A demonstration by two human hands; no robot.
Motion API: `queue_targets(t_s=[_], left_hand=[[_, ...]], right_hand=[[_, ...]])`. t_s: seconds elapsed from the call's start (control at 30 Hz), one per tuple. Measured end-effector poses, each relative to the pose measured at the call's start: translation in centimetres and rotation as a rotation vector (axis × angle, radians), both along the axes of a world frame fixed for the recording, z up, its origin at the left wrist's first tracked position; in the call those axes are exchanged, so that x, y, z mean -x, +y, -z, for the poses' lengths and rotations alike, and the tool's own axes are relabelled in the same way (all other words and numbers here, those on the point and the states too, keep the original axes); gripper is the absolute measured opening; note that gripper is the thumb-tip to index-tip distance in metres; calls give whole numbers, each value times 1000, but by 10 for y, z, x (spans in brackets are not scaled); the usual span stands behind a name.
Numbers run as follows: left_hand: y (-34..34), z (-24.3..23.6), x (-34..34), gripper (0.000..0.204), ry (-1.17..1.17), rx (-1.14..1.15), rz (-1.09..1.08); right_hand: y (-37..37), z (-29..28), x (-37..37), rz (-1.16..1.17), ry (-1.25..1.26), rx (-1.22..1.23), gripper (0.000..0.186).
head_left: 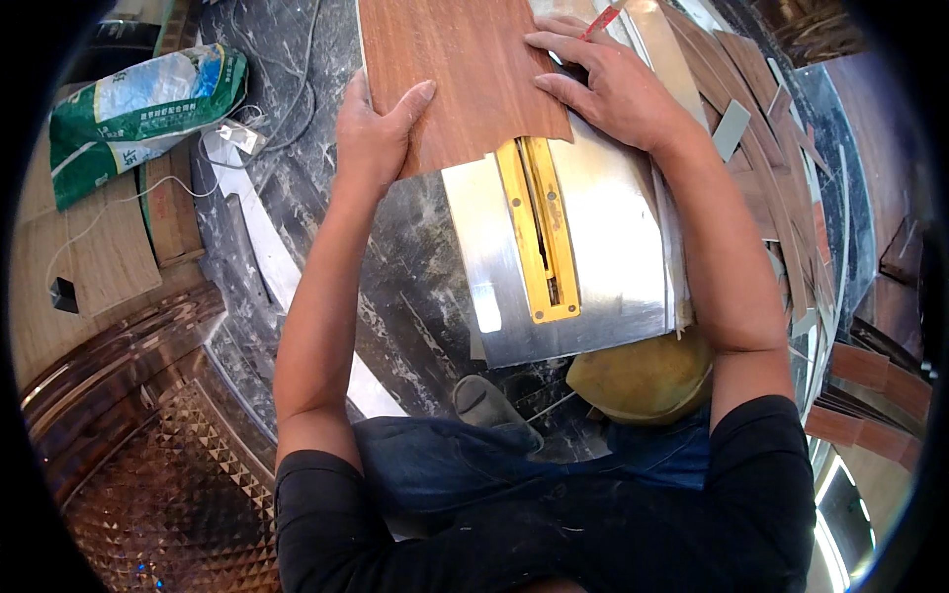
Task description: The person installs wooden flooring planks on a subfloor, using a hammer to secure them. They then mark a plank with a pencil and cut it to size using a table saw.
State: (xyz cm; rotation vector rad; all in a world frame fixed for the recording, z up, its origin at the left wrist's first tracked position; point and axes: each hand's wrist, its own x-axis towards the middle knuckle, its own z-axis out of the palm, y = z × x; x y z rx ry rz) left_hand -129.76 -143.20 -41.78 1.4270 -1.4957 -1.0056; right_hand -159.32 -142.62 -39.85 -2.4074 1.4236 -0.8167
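Observation:
A reddish-brown wood-grain board [460,74] lies flat over the far part of a shiny metal saw table [613,237]. My left hand [381,128] grips the board's left edge, thumb on top and the other fingers mostly hidden at the side. At the right edge, my right hand [613,84] rests with fingertips and thumb on or against the board. A slim red pencil [603,20] appears tucked between the right hand's fingers. Nearer me, a yellow slotted insert plate [539,237] is set into the metal; the board covers its far end.
Wooden strips and offcuts [766,148] lie piled on the right. A green and white bag [148,114] lies at the far left, near grey cable [308,94] on the dusty dark floor [405,267]. Close to my legs are a yellowish rounded object [643,381] and a grey shoe [489,410].

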Motion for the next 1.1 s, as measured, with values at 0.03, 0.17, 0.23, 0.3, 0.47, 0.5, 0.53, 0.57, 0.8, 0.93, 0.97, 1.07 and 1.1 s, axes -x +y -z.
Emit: queue_targets(t_s=[0.03,0.17,0.23,0.3,0.47,0.5,0.53,0.57,0.8,0.93,0.97,1.07,1.1], left_hand=[[-7,3,0,66,4,7,5],[-37,5,10,68,-23,-10,-73],[-43,1,7,67,82,-30,-101],[-48,-1,1,65,134,-18,-164],[-37,-18,-21,53,241,204,-364],[-29,-30,-27,51,286,244,-391],[-21,-43,-29,48,340,278,-416],[-14,-59,-31,46,394,316,-441],[95,-240,-79,47,328,185,-734],[210,-375,-129,44,77,-41,-803],[249,-405,-145,43,-36,-69,-766],[350,-490,-174,40,-187,-369,-537],[383,-518,-177,40,-185,-353,-469]], right_hand=[[-7,4,2,4,-27,34,44],[-32,18,3,158,-10,98,43],[-50,22,5,261,92,149,50],[-89,16,18,332,211,143,56],[-166,-15,41,314,367,-882,76],[-169,-17,36,359,336,-972,78],[-174,-16,41,351,325,-942,75],[-179,-18,47,346,314,-905,73],[-38,30,102,458,-253,-191,45],[195,-9,118,573,-4,-377,45],[243,-46,113,532,34,-428,45],[310,-204,83,711,-562,-1063,41],[299,-271,58,673,-690,-1125,46]])
